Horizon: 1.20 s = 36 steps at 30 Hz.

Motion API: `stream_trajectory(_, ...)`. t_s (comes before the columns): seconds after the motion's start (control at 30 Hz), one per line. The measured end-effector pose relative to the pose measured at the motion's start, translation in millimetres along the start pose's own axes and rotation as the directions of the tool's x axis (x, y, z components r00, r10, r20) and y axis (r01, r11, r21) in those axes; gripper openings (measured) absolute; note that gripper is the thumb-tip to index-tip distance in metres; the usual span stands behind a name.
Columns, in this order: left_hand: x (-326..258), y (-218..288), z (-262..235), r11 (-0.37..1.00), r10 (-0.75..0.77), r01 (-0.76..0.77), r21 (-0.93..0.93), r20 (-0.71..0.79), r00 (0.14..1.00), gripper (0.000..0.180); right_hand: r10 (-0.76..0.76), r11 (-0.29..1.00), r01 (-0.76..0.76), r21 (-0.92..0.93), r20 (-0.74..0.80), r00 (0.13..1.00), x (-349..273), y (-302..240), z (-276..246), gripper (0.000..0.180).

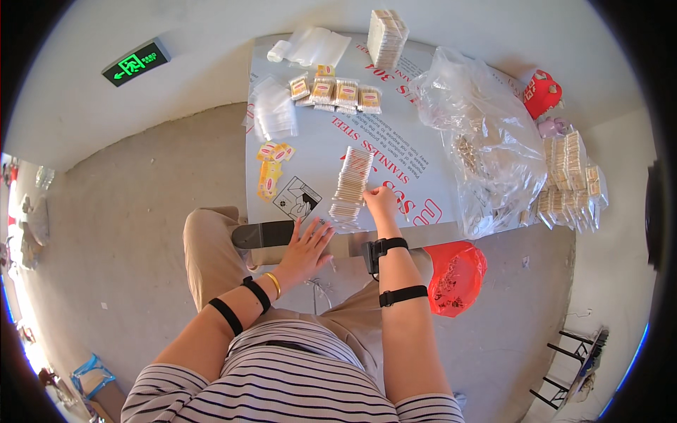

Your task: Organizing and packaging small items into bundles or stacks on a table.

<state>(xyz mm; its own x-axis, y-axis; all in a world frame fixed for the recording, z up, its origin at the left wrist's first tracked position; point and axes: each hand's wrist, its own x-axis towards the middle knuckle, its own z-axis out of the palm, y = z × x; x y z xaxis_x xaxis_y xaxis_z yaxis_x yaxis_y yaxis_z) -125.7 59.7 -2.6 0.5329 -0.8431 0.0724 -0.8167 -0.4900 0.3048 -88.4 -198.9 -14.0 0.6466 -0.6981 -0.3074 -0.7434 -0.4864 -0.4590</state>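
Observation:
A long row of cotton swabs [352, 180] lies side by side on the table, running from near the front edge toward the middle. At the right ends of the swabs is my right hand [381, 202], its fingertips pinched together; whatever is between them is too small to make out. My left hand [307, 248] is spread with fingers apart at the table's front edge, just left of the row's near end, holding nothing. To its left, a dark flat strip [263, 235] lies along the edge. Small yellow printed cards [269, 176] lie loose further left.
Packed swab bundles [345, 92] stand at the back, near clear plastic bags [276, 109] and a tall stack of packs [387, 39]. A large clear bag [486, 141] with loose swabs covers the right side, beside more stacked packs [568, 169]. A red bag [457, 278] hangs below the front edge.

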Motion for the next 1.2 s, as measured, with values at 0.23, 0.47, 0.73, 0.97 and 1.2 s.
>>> stream_trajectory(0.23,4.5,1.4,-0.4,1.000,0.028,-0.028,0.009,0.005,1.000,0.068,-0.040,0.966,0.036,0.256,0.010,0.999,-1.7,21.5,-14.6,0.030)
stream_trajectory(0.47,8.6,-1.5,4.7,0.999,0.042,-0.042,0.027,-0.001,0.999,0.067,-0.220,0.886,0.222,0.407,-0.054,0.974,-59.1,55.1,-30.9,0.019)
stream_trajectory(0.73,31.1,-4.1,-6.6,0.995,-0.021,0.016,-0.099,-0.045,0.999,0.047,-0.692,0.704,0.687,-0.180,0.047,0.721,-111.2,55.7,-17.5,0.009)
stream_trajectory(0.97,63.2,-9.9,-1.1,0.982,-0.151,0.129,-0.139,-0.161,0.975,0.012,-0.753,0.637,0.728,-0.254,-0.003,0.658,-105.8,32.3,-7.9,0.009)
stream_trajectory(1.2,68.4,-8.8,-17.0,0.967,-0.170,0.126,-0.223,-0.192,0.967,0.010,-0.677,0.735,0.668,-0.119,-0.071,0.733,-98.7,40.3,-7.6,0.019)
